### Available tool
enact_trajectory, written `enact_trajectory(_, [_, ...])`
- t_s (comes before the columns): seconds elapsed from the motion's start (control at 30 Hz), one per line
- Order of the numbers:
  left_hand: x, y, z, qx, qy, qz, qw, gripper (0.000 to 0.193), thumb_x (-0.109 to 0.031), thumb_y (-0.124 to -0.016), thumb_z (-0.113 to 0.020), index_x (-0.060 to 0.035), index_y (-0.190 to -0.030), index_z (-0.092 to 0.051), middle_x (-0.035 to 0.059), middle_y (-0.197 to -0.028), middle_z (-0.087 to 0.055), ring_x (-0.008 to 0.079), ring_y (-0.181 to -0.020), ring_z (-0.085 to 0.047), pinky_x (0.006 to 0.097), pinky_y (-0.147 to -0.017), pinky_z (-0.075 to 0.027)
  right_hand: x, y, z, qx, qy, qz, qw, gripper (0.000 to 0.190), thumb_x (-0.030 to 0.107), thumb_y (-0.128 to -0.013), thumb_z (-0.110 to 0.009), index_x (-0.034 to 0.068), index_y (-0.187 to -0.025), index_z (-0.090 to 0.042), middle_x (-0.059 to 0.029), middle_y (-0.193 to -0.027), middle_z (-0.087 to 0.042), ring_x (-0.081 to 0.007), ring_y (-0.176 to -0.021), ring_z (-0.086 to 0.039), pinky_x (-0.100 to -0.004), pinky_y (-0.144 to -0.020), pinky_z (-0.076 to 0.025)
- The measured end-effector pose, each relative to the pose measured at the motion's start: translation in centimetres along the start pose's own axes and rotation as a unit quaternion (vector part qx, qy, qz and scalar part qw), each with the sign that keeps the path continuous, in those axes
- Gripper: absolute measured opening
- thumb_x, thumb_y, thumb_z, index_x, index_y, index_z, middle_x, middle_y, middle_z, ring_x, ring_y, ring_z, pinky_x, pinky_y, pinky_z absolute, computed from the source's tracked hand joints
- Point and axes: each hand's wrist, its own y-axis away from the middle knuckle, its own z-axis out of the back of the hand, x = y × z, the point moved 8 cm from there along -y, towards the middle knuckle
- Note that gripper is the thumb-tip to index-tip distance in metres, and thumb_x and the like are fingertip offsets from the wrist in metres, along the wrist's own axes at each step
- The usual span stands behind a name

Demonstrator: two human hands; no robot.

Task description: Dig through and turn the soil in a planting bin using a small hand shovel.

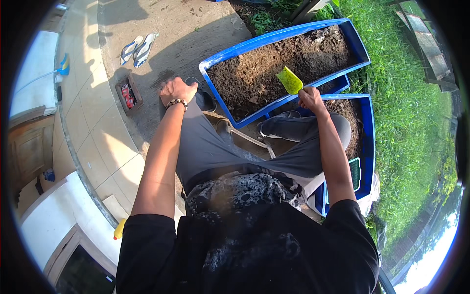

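My right hand [310,98] is closed on the handle of a yellow-green plastic scoop [290,80], whose blade lies over the near part of a long blue plastic trough [281,38]. Dark crumbly soil [253,79] fills much of that trough. My left hand [177,90], with a beaded bracelet at the wrist, rests on my left knee; its fingers are curled down and partly hidden, so whether it holds anything cannot be told. A second blue trough [371,139] with soil stands beside my right leg, and a green mesh-like plastic piece [355,172] is at its near end.
A small wooden box [136,90] with red packets stands left of my left knee, beyond it a pair of flip-flops [144,50]. Tiled paving [106,128] runs along the left, grass [404,110] along the right. A wooden post [308,11] rises behind the far trough.
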Motion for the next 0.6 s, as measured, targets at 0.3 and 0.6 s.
enact_trajectory(0.3, [-0.07,0.03,-0.03,0.021,0.005,0.007,1.000,0.052,-0.057,-0.078,-0.071,-0.0131,-0.105,-0.076,0.0105,-0.118,-0.072,0.0301,-0.119,-0.061,0.0415,-0.101,-0.049,0.10,0.18,0.10,0.000,-0.011,0.004,1.000,0.034,0.022,-0.086,-0.052,-0.008,-0.081,-0.068,-0.0136,-0.067,-0.071,-0.0196,-0.058,-0.070,-0.0332,-0.058,-0.058])
enact_trajectory(0.6, [0.04,-0.11,-0.22,0.003,0.005,0.003,1.000,0.051,-0.057,-0.077,-0.072,-0.0136,-0.104,-0.076,0.0100,-0.115,-0.073,0.0294,-0.117,-0.063,0.0412,-0.101,-0.049,0.33,0.35,0.07,-0.003,-0.010,0.010,1.000,0.033,0.021,-0.085,-0.053,-0.008,-0.079,-0.068,-0.0130,-0.066,-0.070,-0.0194,-0.058,-0.070,-0.0322,-0.058,-0.057])
